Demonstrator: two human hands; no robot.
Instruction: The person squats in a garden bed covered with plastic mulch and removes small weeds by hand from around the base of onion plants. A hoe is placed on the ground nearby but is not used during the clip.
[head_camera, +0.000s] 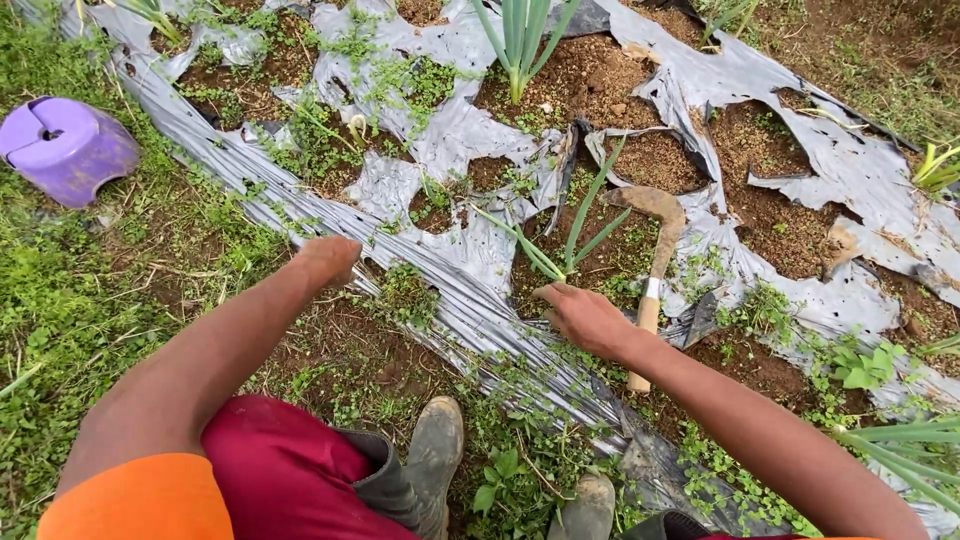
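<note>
Torn grey mulch sheet (470, 300) over soil. Right hand (585, 318) pinches weeds at the green-leaved plant's (565, 255) base, hoe (652, 270) just beside; grip low, spare the stalk. Left hand (325, 258) fisted, contents unclear.

Left arm stretched forward, bare, left hand (326, 260) curled into a loose fist, knuckles leading. Right arm angled in from the lower right, right hand (585, 318) low, palm down, fingers (548, 294) bunched together.
</note>
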